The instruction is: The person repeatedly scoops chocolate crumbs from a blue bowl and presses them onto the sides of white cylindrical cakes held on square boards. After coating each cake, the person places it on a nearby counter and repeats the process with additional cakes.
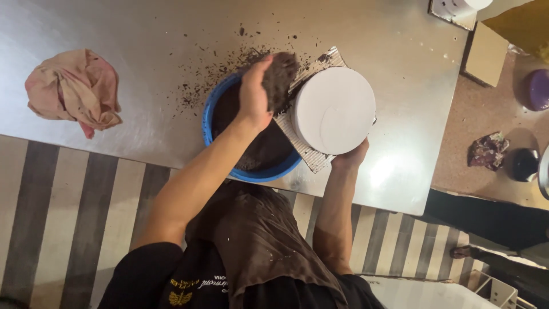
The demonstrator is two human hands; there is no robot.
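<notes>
Steel bench (131,34) fills the upper view; striped floor shows below its near edge. Blue bowl (213,109) sits at the near edge, its dark contents mostly hidden by the left forearm. White round cake (333,109) rests on a ribbed board (311,157) that is tilted up against the bowl's right side; the board is largely covered by the cake. Crumpled pink cloth (74,91) lies near the left edge. Dark crumbs (197,71) are scattered behind the bowl. Left hand (254,94), fingers curled together, clasps a dark clump of crumbs (281,77) beside the cake's left side. Right hand (350,155) grips under the cake; its fingers are hidden, spread cannot be told.
</notes>
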